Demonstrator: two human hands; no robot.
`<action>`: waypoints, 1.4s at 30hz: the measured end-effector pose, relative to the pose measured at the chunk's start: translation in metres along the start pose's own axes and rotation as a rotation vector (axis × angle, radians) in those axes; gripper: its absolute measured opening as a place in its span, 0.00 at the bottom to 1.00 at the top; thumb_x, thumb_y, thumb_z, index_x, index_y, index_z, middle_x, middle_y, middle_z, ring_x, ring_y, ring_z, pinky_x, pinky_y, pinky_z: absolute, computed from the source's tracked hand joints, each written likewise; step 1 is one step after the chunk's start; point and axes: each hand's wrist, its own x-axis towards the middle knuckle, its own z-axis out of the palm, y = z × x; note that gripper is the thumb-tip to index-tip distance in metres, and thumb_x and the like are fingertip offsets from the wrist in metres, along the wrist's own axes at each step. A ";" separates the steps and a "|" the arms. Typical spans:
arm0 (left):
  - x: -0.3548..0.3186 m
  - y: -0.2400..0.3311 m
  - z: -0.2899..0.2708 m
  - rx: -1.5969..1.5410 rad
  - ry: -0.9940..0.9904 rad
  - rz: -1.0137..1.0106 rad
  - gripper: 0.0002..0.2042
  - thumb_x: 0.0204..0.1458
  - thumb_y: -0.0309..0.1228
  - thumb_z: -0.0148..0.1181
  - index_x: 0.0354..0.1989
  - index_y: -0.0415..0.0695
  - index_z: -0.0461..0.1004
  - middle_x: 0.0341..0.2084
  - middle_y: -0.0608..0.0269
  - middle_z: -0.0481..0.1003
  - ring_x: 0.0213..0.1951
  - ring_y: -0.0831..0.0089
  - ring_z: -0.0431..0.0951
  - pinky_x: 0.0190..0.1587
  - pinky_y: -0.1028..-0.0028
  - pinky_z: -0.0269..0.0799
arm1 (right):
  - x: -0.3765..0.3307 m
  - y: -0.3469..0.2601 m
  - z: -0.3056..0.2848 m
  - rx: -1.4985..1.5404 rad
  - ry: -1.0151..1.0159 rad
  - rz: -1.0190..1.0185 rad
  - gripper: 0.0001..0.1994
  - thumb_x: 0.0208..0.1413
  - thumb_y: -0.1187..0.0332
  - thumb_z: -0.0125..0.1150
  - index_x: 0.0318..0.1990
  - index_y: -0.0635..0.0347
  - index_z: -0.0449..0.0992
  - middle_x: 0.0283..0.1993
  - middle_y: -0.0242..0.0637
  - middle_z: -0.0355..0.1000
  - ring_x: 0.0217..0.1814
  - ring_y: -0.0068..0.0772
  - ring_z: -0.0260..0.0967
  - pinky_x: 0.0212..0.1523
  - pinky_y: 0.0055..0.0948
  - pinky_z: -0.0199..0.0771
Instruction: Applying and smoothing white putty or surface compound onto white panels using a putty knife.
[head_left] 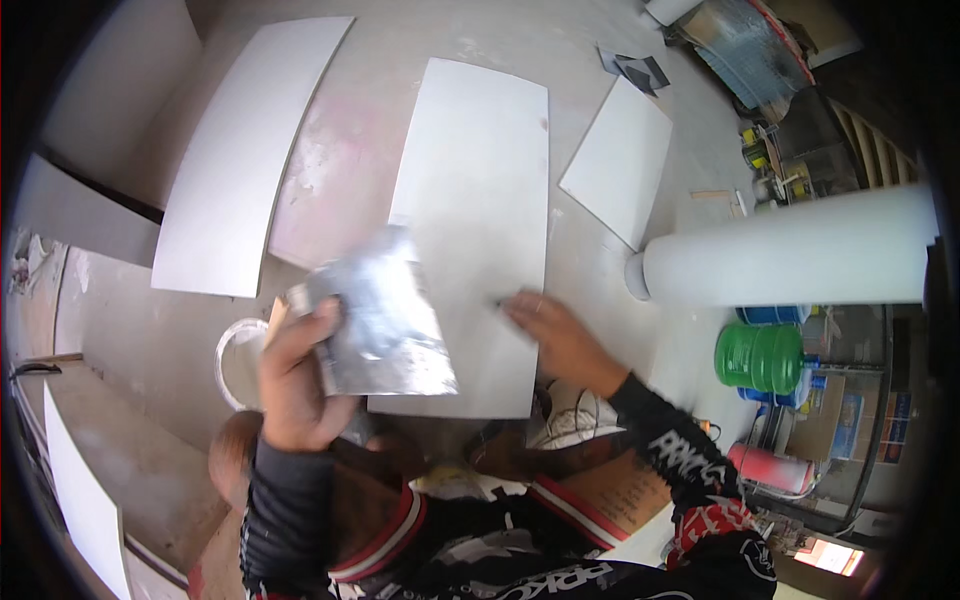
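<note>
- At the centre of the view, a long, flat, white rectangular panel (470, 160) is set out lengthwise, its near end low in view; what it is rested on cannot be told.
- By the left hand (298, 372), a shiny, silver, metal-looking sheet (385, 310) is held at its left edge, fingers closed on it; it is best kept steady and its corners clear of the panel, so that the white face is not scratched.
- Over the panel's right half, the fingers of the right hand (562, 340) are drawn close together; a small dark thing (499, 302) seems to be pinched at their tips (too blurred to be named, and a firm hold cannot be told).
- For an even finish, light, steady pressure should probably be used, with each pass overlapped and the panel's edges treated gently.
- Beside the left hand, a round white bucket (221, 352) is partly hidden; room should be left so that it is not knocked.
- Beyond the right hand, a smaller white four-sided panel (620, 160) should be left untouched.
</note>
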 end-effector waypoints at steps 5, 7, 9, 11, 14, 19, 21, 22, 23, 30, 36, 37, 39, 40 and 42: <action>0.011 0.037 -0.001 -0.082 0.265 0.432 0.29 0.55 0.33 0.52 0.65 0.33 0.56 0.57 0.49 0.68 0.58 0.57 0.69 0.62 0.57 0.62 | 0.132 0.207 -0.055 -0.058 0.408 0.254 0.29 0.46 0.84 0.43 0.60 0.67 0.66 0.59 0.56 0.67 0.62 0.51 0.65 0.63 0.36 0.63; 0.005 0.062 -0.020 -0.164 0.360 0.497 0.27 0.55 0.32 0.52 0.64 0.33 0.58 0.56 0.51 0.69 0.57 0.58 0.70 0.62 0.57 0.63 | 0.198 0.277 -0.071 -0.172 0.452 0.368 0.26 0.46 0.80 0.45 0.58 0.66 0.69 0.54 0.58 0.70 0.57 0.56 0.68 0.59 0.39 0.67; -0.004 0.076 -0.036 -0.113 0.424 0.559 0.24 0.58 0.30 0.50 0.62 0.33 0.61 0.57 0.48 0.68 0.57 0.58 0.71 0.58 0.61 0.70 | 0.246 0.316 -0.091 -0.280 0.394 0.499 0.25 0.46 0.77 0.47 0.56 0.65 0.71 0.51 0.59 0.72 0.55 0.57 0.69 0.58 0.41 0.68; -0.008 0.081 -0.046 0.006 0.522 0.627 0.21 0.62 0.30 0.47 0.61 0.30 0.61 0.58 0.43 0.67 0.57 0.59 0.71 0.53 0.65 0.77 | 0.284 0.344 -0.096 -0.328 0.330 0.556 0.24 0.46 0.75 0.48 0.55 0.65 0.72 0.50 0.60 0.72 0.54 0.57 0.70 0.58 0.42 0.68; -0.008 0.085 -0.047 0.114 0.540 0.505 0.21 0.62 0.32 0.46 0.60 0.31 0.61 0.57 0.45 0.68 0.56 0.62 0.72 0.52 0.67 0.78 | 0.312 0.372 -0.099 -0.390 0.219 0.713 0.21 0.48 0.71 0.49 0.52 0.65 0.74 0.50 0.59 0.72 0.54 0.57 0.71 0.57 0.43 0.69; 0.008 0.080 -0.021 -0.066 0.760 0.512 0.14 0.53 0.30 0.59 0.46 0.38 0.75 0.42 0.57 0.79 0.41 0.65 0.79 0.42 0.69 0.75 | 0.330 0.386 -0.109 -0.488 0.168 0.741 0.21 0.49 0.68 0.49 0.51 0.63 0.75 0.49 0.57 0.74 0.53 0.58 0.71 0.56 0.43 0.70; 0.008 0.079 -0.019 -0.052 0.782 0.504 0.14 0.53 0.30 0.59 0.47 0.37 0.74 0.42 0.56 0.79 0.41 0.64 0.79 0.42 0.68 0.75 | 0.328 0.386 -0.105 -0.404 0.177 0.771 0.20 0.51 0.67 0.48 0.51 0.64 0.75 0.50 0.56 0.73 0.54 0.58 0.71 0.57 0.43 0.70; 0.007 0.080 -0.019 -0.057 0.792 0.505 0.15 0.54 0.30 0.58 0.48 0.37 0.74 0.42 0.55 0.79 0.41 0.64 0.80 0.42 0.68 0.75 | 0.333 0.387 -0.110 -0.366 0.194 0.746 0.21 0.50 0.67 0.48 0.52 0.60 0.75 0.50 0.55 0.74 0.54 0.57 0.71 0.57 0.43 0.69; 0.006 0.080 -0.019 -0.060 0.791 0.506 0.15 0.54 0.30 0.58 0.48 0.37 0.74 0.42 0.55 0.79 0.41 0.64 0.80 0.42 0.68 0.75 | 0.335 0.388 -0.114 -0.328 0.211 0.720 0.21 0.49 0.67 0.49 0.52 0.57 0.76 0.50 0.53 0.74 0.54 0.55 0.71 0.57 0.42 0.69; 0.012 0.073 -0.031 -0.148 0.594 0.392 0.17 0.56 0.33 0.54 0.52 0.37 0.72 0.49 0.52 0.76 0.53 0.57 0.74 0.55 0.59 0.67 | 0.304 0.382 -0.132 -0.257 0.103 0.568 0.26 0.49 0.76 0.44 0.57 0.56 0.73 0.51 0.46 0.75 0.52 0.40 0.72 0.55 0.29 0.67; -0.002 0.066 -0.016 -0.088 0.341 0.445 0.18 0.61 0.35 0.51 0.54 0.35 0.69 0.48 0.57 0.74 0.51 0.70 0.74 0.54 0.71 0.71 | 0.297 0.331 -0.099 -0.093 -0.066 0.403 0.29 0.44 0.82 0.44 0.57 0.54 0.73 0.54 0.41 0.75 0.56 0.36 0.71 0.58 0.28 0.65; 0.004 0.062 -0.011 -0.023 0.411 0.398 0.18 0.60 0.34 0.51 0.54 0.36 0.69 0.48 0.57 0.75 0.50 0.69 0.75 0.53 0.70 0.72 | 0.280 0.333 -0.101 -0.108 -0.084 0.365 0.29 0.43 0.82 0.43 0.56 0.53 0.73 0.54 0.41 0.75 0.56 0.36 0.71 0.59 0.28 0.65; 0.001 0.059 -0.003 -0.067 0.474 0.456 0.20 0.57 0.32 0.53 0.56 0.36 0.67 0.51 0.55 0.74 0.53 0.63 0.74 0.56 0.62 0.69 | 0.273 0.318 -0.081 -0.066 -0.104 0.302 0.31 0.41 0.84 0.42 0.55 0.52 0.74 0.54 0.41 0.75 0.57 0.36 0.71 0.60 0.28 0.64; 0.016 0.048 -0.001 -0.149 0.491 0.394 0.23 0.55 0.31 0.53 0.59 0.35 0.64 0.52 0.54 0.73 0.54 0.61 0.73 0.59 0.58 0.66 | 0.243 0.304 -0.076 -0.111 -0.118 0.376 0.31 0.42 0.84 0.41 0.55 0.51 0.74 0.54 0.41 0.75 0.57 0.36 0.70 0.61 0.28 0.63; 0.019 0.041 0.007 -0.149 0.425 0.326 0.20 0.55 0.31 0.53 0.56 0.36 0.67 0.49 0.56 0.74 0.52 0.62 0.74 0.58 0.60 0.68 | 0.214 0.277 -0.068 -0.008 -0.131 0.366 0.30 0.42 0.84 0.42 0.55 0.52 0.74 0.53 0.41 0.75 0.57 0.37 0.70 0.61 0.28 0.63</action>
